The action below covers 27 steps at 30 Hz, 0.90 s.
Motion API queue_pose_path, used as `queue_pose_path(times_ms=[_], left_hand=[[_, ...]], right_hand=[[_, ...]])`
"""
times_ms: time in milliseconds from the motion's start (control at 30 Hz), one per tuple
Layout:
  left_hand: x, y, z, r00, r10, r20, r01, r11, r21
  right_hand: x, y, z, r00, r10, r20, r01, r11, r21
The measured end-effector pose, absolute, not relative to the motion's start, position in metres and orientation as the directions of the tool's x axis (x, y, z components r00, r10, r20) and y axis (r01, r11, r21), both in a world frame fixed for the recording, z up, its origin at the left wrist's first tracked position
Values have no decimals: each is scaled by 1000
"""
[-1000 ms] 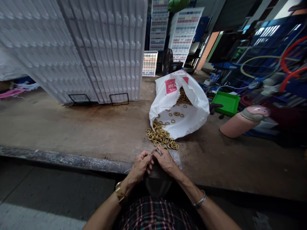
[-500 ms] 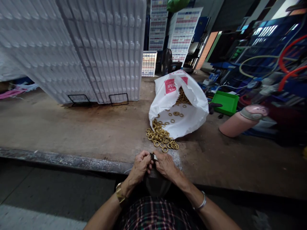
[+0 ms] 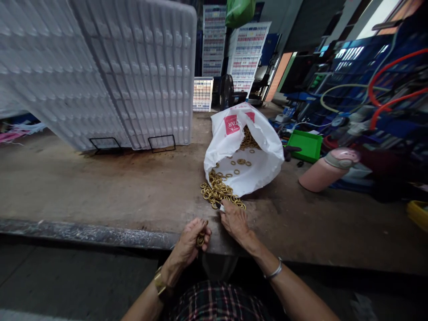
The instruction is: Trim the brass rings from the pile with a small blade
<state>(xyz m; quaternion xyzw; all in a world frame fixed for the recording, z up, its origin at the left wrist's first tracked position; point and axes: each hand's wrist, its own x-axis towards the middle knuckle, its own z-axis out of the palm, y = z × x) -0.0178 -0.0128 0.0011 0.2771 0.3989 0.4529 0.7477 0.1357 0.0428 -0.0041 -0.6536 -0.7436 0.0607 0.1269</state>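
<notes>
My left hand (image 3: 190,239) is closed around several brass rings (image 3: 200,240), just above the front edge of the wooden table. In my right hand (image 3: 236,223) is a small tool with a dark tip and a pale part (image 3: 221,207); its exact kind is too small to make out. That tool's tip is at the near side of a pile of loose brass rings (image 3: 217,189). The pile spills from the mouth of a white plastic bag (image 3: 214,149) with red print, which lies on its side with more rings inside.
Clear ribbed plastic trays (image 3: 157,80) stand upright on the left in black wire holders (image 3: 162,143). To the right are a pink bottle (image 3: 316,175), a green tray (image 3: 306,146) and red hoses (image 3: 374,91). White crates (image 3: 249,42) are stacked behind.
My hands were together at the table edge and are now apart. The right hand has moved forward to the ring pile with the small tool; rings now show in the left hand.
</notes>
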Motion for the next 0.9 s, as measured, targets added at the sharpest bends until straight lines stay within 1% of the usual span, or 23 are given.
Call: queue_pose_path(times_ms=[67, 167, 267, 400, 533, 600, 667, 767, 900], left_hand=[[-18, -11, 2, 262, 901, -345, -484, 432, 761], [-19, -9, 2, 256, 903, -345, -509, 430, 746], [-22, -7, 1, 278, 890, -360, -553, 455, 698], [-27, -4, -1, 328, 855, -403, -607, 517, 604], [-29, -2, -3, 316, 830, -459, -667, 538, 515], [-29, 0, -4, 308, 821, -481, -679, 544, 493], [-29, 1, -4, 309, 824, -475, -676, 541, 500], [-28, 4, -3, 294, 839, -458, -658, 526, 540], [-25, 9, 1, 201, 861, -466, -606, 483, 632]], right_hand=[[132, 50, -1, -96, 989, 114, 963, 121, -240], [126, 57, 2, -89, 994, 69, 973, 101, -209], [122, 62, 1, -85, 995, 48, 977, 93, -193], [122, 64, -6, -79, 995, 57, 974, 89, -211], [125, 64, -11, -93, 992, 89, 964, 112, -240], [127, 62, -11, -114, 986, 125, 952, 144, -271], [130, 59, -11, -142, 976, 164, 934, 187, -305], [132, 55, -9, -165, 967, 192, 907, 226, -354], [132, 51, -6, -204, 959, 197, 841, 275, -465]])
